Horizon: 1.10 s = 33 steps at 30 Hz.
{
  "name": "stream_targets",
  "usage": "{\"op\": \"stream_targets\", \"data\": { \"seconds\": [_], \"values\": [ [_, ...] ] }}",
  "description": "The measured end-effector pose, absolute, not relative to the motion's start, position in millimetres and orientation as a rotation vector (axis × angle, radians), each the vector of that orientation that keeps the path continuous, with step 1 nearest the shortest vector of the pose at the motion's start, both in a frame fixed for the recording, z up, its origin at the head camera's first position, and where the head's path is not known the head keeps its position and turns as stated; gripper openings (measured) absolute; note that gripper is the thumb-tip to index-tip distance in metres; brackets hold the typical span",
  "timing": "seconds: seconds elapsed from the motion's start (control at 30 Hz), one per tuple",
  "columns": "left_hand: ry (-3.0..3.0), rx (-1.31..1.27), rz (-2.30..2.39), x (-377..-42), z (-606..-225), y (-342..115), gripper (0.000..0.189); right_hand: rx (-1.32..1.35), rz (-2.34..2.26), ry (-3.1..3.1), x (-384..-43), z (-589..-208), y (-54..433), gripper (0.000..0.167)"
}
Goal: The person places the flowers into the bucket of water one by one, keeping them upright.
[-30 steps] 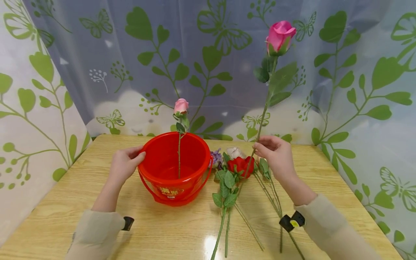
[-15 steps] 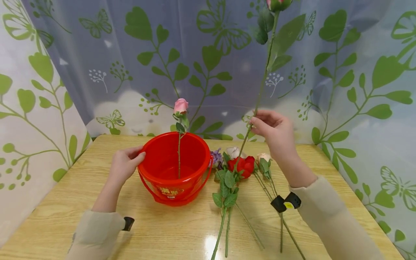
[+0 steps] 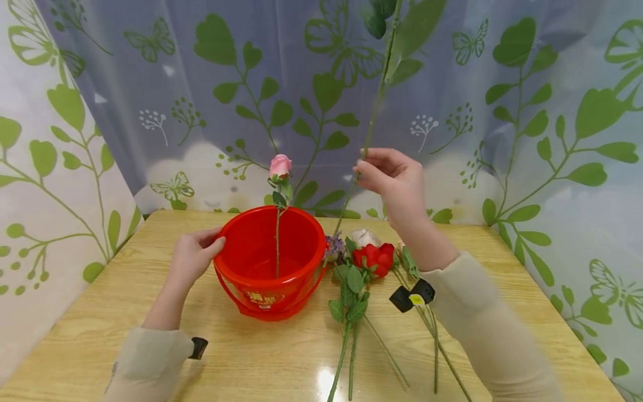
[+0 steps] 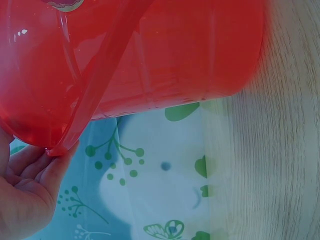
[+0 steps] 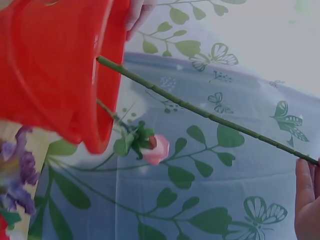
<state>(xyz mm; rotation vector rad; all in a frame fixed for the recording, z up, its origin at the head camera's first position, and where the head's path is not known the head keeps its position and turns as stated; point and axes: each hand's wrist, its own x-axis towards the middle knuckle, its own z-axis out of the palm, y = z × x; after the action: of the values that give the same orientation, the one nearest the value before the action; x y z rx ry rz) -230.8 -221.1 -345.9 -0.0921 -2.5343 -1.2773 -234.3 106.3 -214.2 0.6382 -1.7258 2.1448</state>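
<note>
My left hand (image 3: pixel 193 254) grips the left rim of a red plastic bucket (image 3: pixel 266 298); in the left wrist view its fingers are at the bucket's handle joint (image 4: pixel 57 150). A light pink rose (image 3: pixel 280 166) stands in the bucket, bloom above the rim. My right hand (image 3: pixel 394 181) pinches the stem (image 3: pixel 374 114) of a long artificial rose, raised right of the bucket. Its leaves (image 3: pixel 417 33) show at the top edge; its bloom is out of view. In the right wrist view the stem's cut end (image 5: pixel 100 59) overlaps the bucket's rim.
Right of the bucket, a red rose (image 3: pixel 374 258), a white flower (image 3: pixel 365 237) and purple flowers (image 3: pixel 334 247) lie on the wooden table (image 3: pixel 241 357), stems toward the front. A patterned curtain (image 3: pixel 201 111) hangs close behind the table.
My right hand has lifted the long-stemmed rose and carried it left toward the bucket. Its bright pink bloom has passed out of the head view. The left hand and bucket have stayed put.
</note>
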Motion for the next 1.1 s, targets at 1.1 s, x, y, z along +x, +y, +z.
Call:
{"op": "stream_targets", "data": {
  "seconds": [1.1],
  "values": [
    [-2.525, -0.097, -1.271, -232.0, -348.1, -223.3, 0.034, 0.646, 2.039, -2.012, -259.5, -279.8, 47.4, 0.019]
  ]
}}
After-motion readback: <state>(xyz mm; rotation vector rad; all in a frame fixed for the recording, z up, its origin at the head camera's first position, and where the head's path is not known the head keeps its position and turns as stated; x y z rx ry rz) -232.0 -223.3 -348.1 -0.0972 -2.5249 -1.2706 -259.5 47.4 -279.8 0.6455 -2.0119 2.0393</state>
